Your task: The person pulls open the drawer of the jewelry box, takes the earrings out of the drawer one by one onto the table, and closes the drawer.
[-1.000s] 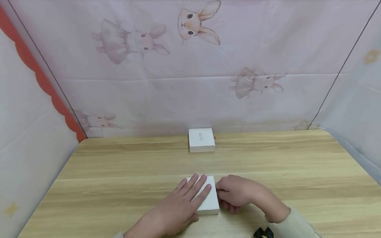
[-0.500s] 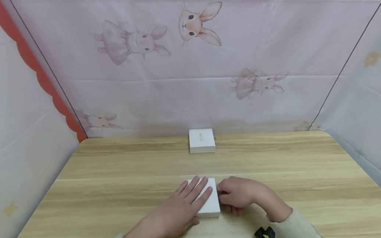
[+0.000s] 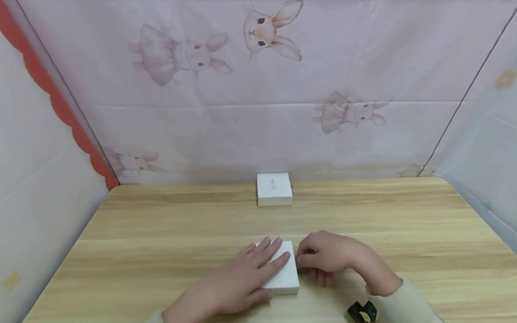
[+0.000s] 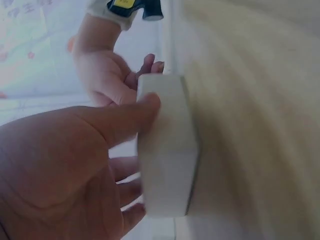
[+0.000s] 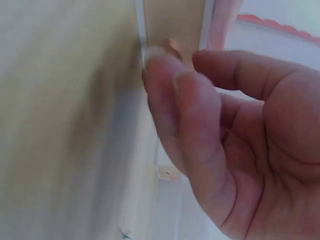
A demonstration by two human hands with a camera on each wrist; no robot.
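Observation:
A white flat box (image 3: 285, 274) lies on the wooden table in front of me. My left hand (image 3: 240, 283) rests on its top with fingers spread and straight, and its thumb (image 4: 147, 107) touches the near side in the left wrist view. My right hand (image 3: 330, 254) is at the box's right side, fingers bent. In the right wrist view, that side is a tan panel (image 5: 167, 17) between white edges, with a small orange-brown tab (image 5: 172, 47) on it. The tab shows in the gap between the right thumb and fingertips, so no pinch is visible.
A second white box (image 3: 274, 188) with small print stands at the table's back edge, by the rabbit-patterned cloth (image 3: 262, 81). A black and yellow object (image 3: 362, 313) sits by the right sleeve. The wooden table (image 3: 154, 219) extends to both sides.
The right hand has shifted slightly up and right, and a gap has opened between its thumb and index finger. The left thumb has moved outward a little; the box has hardly moved.

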